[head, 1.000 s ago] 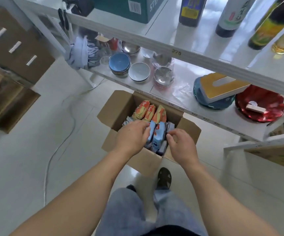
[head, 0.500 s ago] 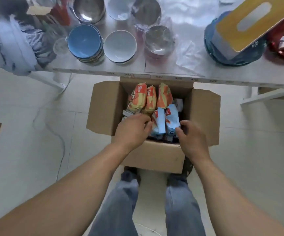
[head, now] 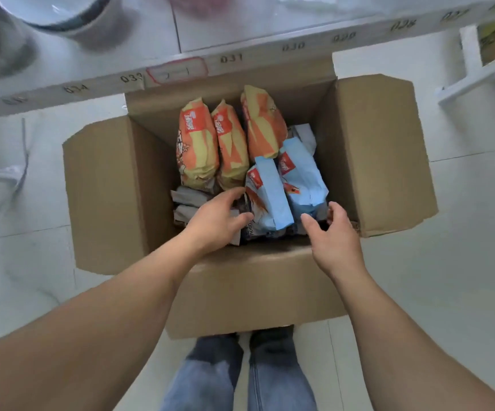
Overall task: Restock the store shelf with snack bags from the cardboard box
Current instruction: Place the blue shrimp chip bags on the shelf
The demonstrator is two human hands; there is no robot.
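An open cardboard box [head: 373, 161] stands on the floor under the shelf edge [head: 240, 56]. Inside it three orange snack bags [head: 199, 146] stand at the back, with two blue snack bags [head: 270, 197] in front on the right. Grey-white bags [head: 190, 200] lie at the front left. My left hand [head: 216, 221] reaches into the box, fingers spread, touching the left side of the blue bags. On the other side of the blue bags, at the box's front right, hovers my right hand [head: 332, 232], with thumb and fingers apart. Neither hand grips a bag.
The white shelf above carries a bowl [head: 59, 13] at the top left. A white shelf leg [head: 474, 69] stands at the right, and a cable [head: 24, 161] runs over the floor at the left. My legs [head: 240, 375] are just behind the box.
The view has dropped and closed in on the box. Both hands have sunk deeper into it, and their fingers have spread on either side of the blue bags.
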